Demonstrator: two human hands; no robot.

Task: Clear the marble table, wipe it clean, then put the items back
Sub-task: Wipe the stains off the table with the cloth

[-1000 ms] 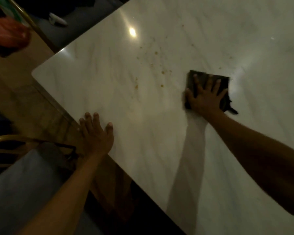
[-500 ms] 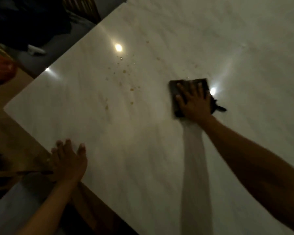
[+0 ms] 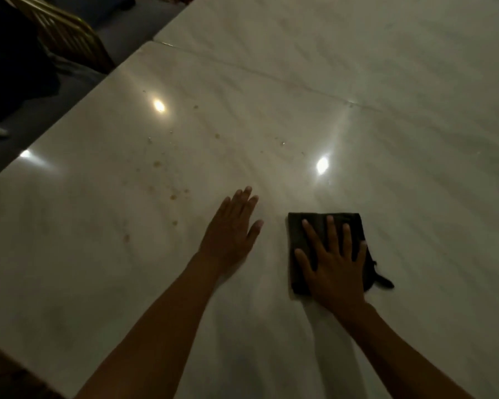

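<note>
Cloth (image 3: 306, 226) flat under right hand (image 3: 336, 269).

The marble table (image 3: 386, 82) fills most of the view, its near-left edge running from the lower left up toward the far middle. On it, near the middle, lies the cloth (image 3: 308, 228), with the right hand (image 3: 333, 263) flat on top of it. Just left of the cloth, apart from it, the left hand (image 3: 231, 228) lies flat on the table. Left and farther off, crumbs and stains (image 3: 167, 180) are scattered over the surface — between the left hand and the far-left edge. Beyond that edge, at far left, stands a chair (image 3: 67, 30). A seam (image 3: 271, 74) crosses the table on the far side.
</note>
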